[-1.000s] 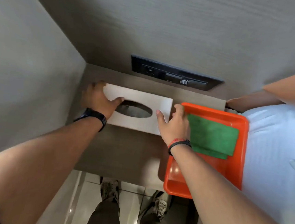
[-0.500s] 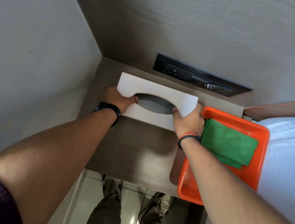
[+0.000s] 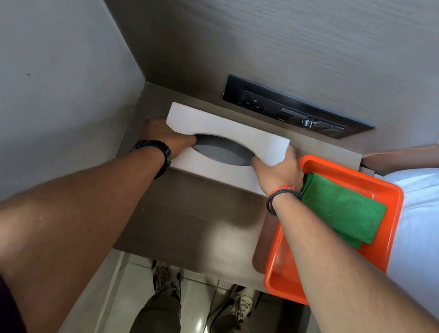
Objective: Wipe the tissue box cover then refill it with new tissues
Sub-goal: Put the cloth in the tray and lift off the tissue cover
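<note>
Both hands grip the white cover (image 3: 232, 133) at its ends, left hand (image 3: 166, 137) and right hand (image 3: 279, 169), thumbs in the oval slot. It's on the tabletop (image 3: 195, 217), beside an orange tray (image 3: 386, 191) holding a green cloth (image 3: 342, 206).

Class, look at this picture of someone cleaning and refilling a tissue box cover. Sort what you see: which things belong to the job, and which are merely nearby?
Belong to the job:
white tissue box cover, held by left hand and right hand
green cloth
orange tray

Merely nearby:
socket panel
bedside shelf
bed sheet
</note>
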Demonstrator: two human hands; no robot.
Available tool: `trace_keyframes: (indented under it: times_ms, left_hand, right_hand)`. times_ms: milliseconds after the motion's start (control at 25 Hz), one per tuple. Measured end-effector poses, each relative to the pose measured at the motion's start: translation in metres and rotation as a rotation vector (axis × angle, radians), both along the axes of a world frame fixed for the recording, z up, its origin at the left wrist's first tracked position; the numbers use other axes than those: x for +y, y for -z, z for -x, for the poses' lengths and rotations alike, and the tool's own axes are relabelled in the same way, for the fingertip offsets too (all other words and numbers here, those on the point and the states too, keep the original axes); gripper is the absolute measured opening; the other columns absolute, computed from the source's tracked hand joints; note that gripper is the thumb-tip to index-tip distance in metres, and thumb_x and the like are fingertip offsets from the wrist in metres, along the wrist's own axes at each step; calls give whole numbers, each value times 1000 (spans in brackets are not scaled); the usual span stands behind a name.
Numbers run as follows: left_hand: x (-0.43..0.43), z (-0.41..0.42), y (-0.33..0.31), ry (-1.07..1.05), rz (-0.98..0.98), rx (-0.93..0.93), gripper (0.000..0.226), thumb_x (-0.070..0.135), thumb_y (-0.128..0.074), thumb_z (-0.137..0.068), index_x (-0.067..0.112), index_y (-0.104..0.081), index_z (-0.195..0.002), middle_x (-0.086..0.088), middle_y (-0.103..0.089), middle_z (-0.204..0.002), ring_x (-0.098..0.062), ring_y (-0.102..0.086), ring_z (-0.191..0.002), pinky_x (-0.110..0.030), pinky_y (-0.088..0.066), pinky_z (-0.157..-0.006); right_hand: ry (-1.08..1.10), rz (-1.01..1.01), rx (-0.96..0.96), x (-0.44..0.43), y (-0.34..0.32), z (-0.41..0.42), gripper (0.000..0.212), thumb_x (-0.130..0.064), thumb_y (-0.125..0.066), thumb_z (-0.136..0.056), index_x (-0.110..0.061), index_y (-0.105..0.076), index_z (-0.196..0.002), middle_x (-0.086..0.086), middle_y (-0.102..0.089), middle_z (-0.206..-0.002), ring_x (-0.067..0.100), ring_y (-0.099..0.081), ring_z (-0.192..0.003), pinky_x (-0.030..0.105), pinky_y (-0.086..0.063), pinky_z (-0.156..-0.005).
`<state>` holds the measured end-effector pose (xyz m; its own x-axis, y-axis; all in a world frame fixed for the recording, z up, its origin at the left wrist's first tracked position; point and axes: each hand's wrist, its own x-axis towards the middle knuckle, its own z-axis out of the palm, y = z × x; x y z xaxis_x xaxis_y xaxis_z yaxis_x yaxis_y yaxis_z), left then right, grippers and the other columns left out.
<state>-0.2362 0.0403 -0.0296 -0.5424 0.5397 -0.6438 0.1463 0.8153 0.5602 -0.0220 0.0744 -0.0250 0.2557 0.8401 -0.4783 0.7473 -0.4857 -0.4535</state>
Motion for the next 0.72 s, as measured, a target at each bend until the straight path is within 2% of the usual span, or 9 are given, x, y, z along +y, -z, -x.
trace_keyframes:
  times_ms: [160,280,360,560,720]
  left_hand:
    - [-3,2,-3,21,-10,-17,38,24,-78,-66,21,-56,-97,2,-58,-95,-19,-58,-87,-26,-45,-71]
    - [-3,6,-4,59,-10,-16,39,23,-77,-68,21,-53,-99,1,-56,-99,-19,-55,-89,-27,-44,-73]
    - [-2,10,-4,77,5,-11,47,26,-78,-66,18,-57,-107,0,-57,-104,-19,-55,-90,-29,-44,-73]
    - [-2,14,-4,81,28,-16,63,27,-78,-64,15,-53,-120,-1,-57,-111,-20,-54,-94,-31,-45,-73]
    - [-1,11,-5,57,12,-24,57,24,-77,-66,13,-55,-117,0,-58,-108,-19,-56,-91,-27,-45,-72]
  right_hand:
    - [-5,6,39,1,2,0,72,-45,-71,-66,-30,-43,-130,4,-60,-114,30,-56,-106,29,-40,-74]
    - [-7,10,85,6,-4,1,68,-43,-71,-66,-31,-44,-126,-5,-56,-101,25,-55,-98,27,-39,-72]
    - [-12,16,107,8,-7,0,64,-41,-72,-66,-32,-44,-123,-9,-53,-95,22,-53,-92,28,-41,-71]
    - [-17,36,151,10,-10,1,65,-39,-72,-64,-34,-41,-120,-8,-56,-95,22,-57,-86,29,-44,-68]
    - [-10,67,176,13,-12,0,70,-40,-71,-64,-35,-38,-126,-6,-57,-96,22,-57,-85,28,-43,-66]
